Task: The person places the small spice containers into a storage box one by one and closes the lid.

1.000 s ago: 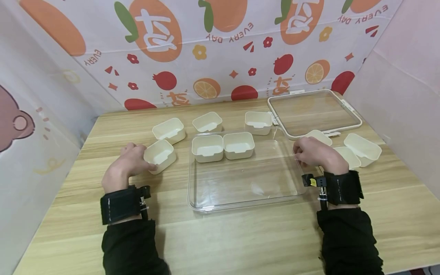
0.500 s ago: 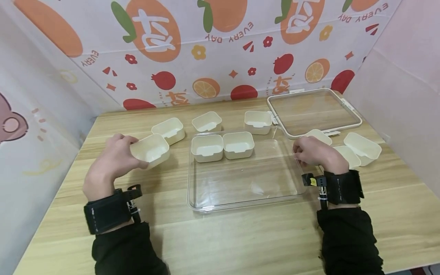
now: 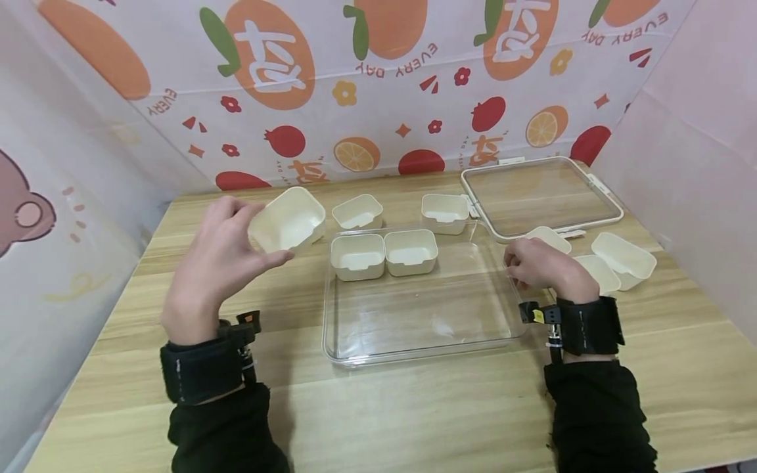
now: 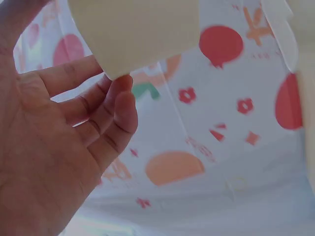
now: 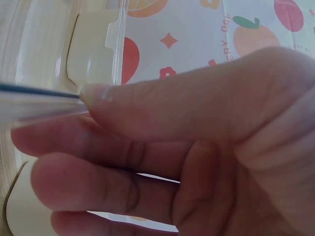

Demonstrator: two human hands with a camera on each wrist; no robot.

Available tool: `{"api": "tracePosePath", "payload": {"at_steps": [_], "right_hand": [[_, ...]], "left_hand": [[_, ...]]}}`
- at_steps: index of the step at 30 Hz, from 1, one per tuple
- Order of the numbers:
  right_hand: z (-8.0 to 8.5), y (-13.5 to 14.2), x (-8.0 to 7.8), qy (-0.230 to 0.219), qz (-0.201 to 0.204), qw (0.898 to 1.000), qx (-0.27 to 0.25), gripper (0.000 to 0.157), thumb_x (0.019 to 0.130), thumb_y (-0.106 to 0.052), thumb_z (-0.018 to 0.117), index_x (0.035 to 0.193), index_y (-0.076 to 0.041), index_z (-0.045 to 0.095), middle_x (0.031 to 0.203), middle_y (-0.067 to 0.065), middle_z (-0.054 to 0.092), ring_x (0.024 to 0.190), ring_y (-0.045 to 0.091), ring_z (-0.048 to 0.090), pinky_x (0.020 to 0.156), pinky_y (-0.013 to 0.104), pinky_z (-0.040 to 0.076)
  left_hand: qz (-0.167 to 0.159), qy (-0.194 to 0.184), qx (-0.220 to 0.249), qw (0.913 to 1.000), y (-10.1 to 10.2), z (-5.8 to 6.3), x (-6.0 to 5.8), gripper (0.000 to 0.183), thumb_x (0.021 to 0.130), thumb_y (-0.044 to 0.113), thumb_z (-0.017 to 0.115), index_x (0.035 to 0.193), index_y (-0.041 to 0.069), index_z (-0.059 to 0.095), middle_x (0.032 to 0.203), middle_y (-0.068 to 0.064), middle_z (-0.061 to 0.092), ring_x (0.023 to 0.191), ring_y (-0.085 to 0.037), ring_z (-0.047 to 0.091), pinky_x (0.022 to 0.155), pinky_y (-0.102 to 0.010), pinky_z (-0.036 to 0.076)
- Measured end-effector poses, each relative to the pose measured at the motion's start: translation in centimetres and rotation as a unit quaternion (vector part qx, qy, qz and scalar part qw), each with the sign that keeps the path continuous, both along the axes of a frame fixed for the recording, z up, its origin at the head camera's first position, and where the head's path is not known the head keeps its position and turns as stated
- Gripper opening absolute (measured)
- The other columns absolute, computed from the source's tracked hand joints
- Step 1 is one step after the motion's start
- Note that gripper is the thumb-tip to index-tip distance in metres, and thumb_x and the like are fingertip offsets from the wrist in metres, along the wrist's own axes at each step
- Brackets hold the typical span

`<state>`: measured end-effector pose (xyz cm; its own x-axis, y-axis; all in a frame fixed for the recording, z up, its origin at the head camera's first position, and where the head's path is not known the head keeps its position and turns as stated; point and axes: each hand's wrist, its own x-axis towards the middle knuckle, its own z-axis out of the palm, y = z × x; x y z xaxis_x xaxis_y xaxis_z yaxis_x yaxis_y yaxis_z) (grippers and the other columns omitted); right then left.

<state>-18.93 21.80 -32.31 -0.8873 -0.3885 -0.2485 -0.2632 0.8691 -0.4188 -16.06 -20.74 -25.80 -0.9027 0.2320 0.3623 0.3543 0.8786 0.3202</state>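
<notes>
My left hand (image 3: 214, 269) grips a small cream storage box (image 3: 290, 220) between thumb and fingers, lifted off the table and tilted. In the left wrist view the fingers (image 4: 125, 110) curl under a lower corner of this box. With my right hand (image 3: 541, 266) I pinch the right rim of a large clear plastic bin (image 3: 414, 315); the right wrist view has the thumb (image 5: 147, 105) on top of that edge. Two cream boxes stand side by side in the bin's back left part, a left one (image 3: 357, 256) and a right one (image 3: 411, 252).
Behind the bin stand two more cream boxes, one left (image 3: 357, 211) and one right (image 3: 445, 213). A clear lid with a white frame (image 3: 508, 236) lies at the back right. Several cream boxes (image 3: 623, 258) lie beyond my right hand. A printed cloth (image 3: 378, 98) hangs behind the table.
My left hand has lifted the cream box off the table, drawn it left, then raised it up and away from me, covering the box behind. My right hand stays at the bin's rim.
</notes>
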Motion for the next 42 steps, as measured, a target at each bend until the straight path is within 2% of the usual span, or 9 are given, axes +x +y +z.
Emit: {"api": "tracePosePath", "payload": {"at_steps": [5, 11, 18, 21, 25, 37, 42], "right_hand": [[-0.3, 0.2, 0.1, 0.002, 0.001, 1.000, -0.009, 0.012, 0.084, -0.002, 0.055, 0.091, 0.007, 0.056, 0.066, 0.004, 0.061, 0.054, 0.012, 0.054, 0.059, 0.036, 0.046], [-0.5, 0.3, 0.2, 0.007, 0.001, 1.000, -0.009, 0.011, 0.084, -0.002, 0.055, 0.090, 0.007, 0.056, 0.065, 0.004, 0.060, 0.054, 0.012, 0.054, 0.058, 0.035, 0.046], [-0.3, 0.2, 0.2, 0.002, -0.009, 1.000, -0.001, 0.012, 0.085, -0.003, 0.055, 0.093, 0.006, 0.057, 0.064, 0.003, 0.059, 0.056, 0.013, 0.053, 0.057, 0.034, 0.044], [-0.3, 0.2, 0.2, 0.005, -0.008, 1.000, 0.001, 0.011, 0.085, -0.003, 0.055, 0.091, 0.005, 0.057, 0.061, 0.002, 0.058, 0.055, 0.013, 0.053, 0.056, 0.033, 0.044], [-0.3, 0.2, 0.1, 0.007, -0.006, 1.000, 0.002, 0.008, 0.085, -0.003, 0.055, 0.088, 0.004, 0.057, 0.060, 0.002, 0.058, 0.055, 0.013, 0.053, 0.058, 0.034, 0.044], [0.4, 0.0, -0.2, 0.009, 0.001, 1.000, 0.008, 0.006, 0.085, -0.003, 0.055, 0.083, 0.002, 0.058, 0.059, 0.004, 0.058, 0.056, 0.016, 0.055, 0.059, 0.035, 0.045], [0.5, 0.0, -0.4, 0.010, 0.004, 1.000, 0.004, 0.006, 0.084, -0.003, 0.056, 0.079, 0.000, 0.057, 0.056, 0.002, 0.057, 0.053, 0.014, 0.054, 0.059, 0.035, 0.045]], "left_hand": [[-0.041, 0.015, -0.019, 0.9989, 2.0, 0.8, -0.3, 0.065, 0.062, 0.029, 0.080, 0.112, -0.004, 0.055, 0.097, -0.013, 0.045, 0.089, -0.029, 0.037, 0.071, -0.044, 0.037], [-0.069, 0.010, -0.034, 0.9970, 4.2, 1.9, -0.3, 0.066, 0.062, 0.031, 0.079, 0.114, -0.001, 0.054, 0.100, -0.011, 0.046, 0.093, -0.027, 0.038, 0.077, -0.043, 0.038], [-0.120, 0.048, -0.039, 0.9909, 6.8, 3.0, -0.6, 0.059, 0.061, 0.029, 0.078, 0.108, 0.000, 0.058, 0.099, -0.010, 0.047, 0.092, -0.025, 0.039, 0.078, -0.042, 0.038], [-0.136, 0.051, -0.039, 0.9886, 7.8, 3.3, -0.8, 0.058, 0.061, 0.030, 0.078, 0.108, 0.001, 0.059, 0.097, -0.010, 0.048, 0.090, -0.025, 0.040, 0.078, -0.041, 0.038], [-0.153, 0.045, -0.042, 0.9863, 9.0, 3.4, -1.4, 0.059, 0.061, 0.032, 0.078, 0.108, 0.001, 0.059, 0.096, -0.009, 0.048, 0.090, -0.024, 0.039, 0.076, -0.040, 0.038], [-0.189, 0.065, -0.073, 0.9772, 12.0, 3.3, -3.3, 0.062, 0.060, 0.029, 0.075, 0.111, -0.001, 0.056, 0.098, -0.008, 0.043, 0.089, -0.025, 0.036, 0.076, -0.037, 0.038], [-0.196, 0.049, -0.088, 0.9755, 13.4, 3.6, -3.9, 0.063, 0.061, 0.030, 0.073, 0.112, 0.000, 0.053, 0.098, -0.008, 0.043, 0.091, -0.024, 0.035, 0.077, -0.036, 0.038]]}}
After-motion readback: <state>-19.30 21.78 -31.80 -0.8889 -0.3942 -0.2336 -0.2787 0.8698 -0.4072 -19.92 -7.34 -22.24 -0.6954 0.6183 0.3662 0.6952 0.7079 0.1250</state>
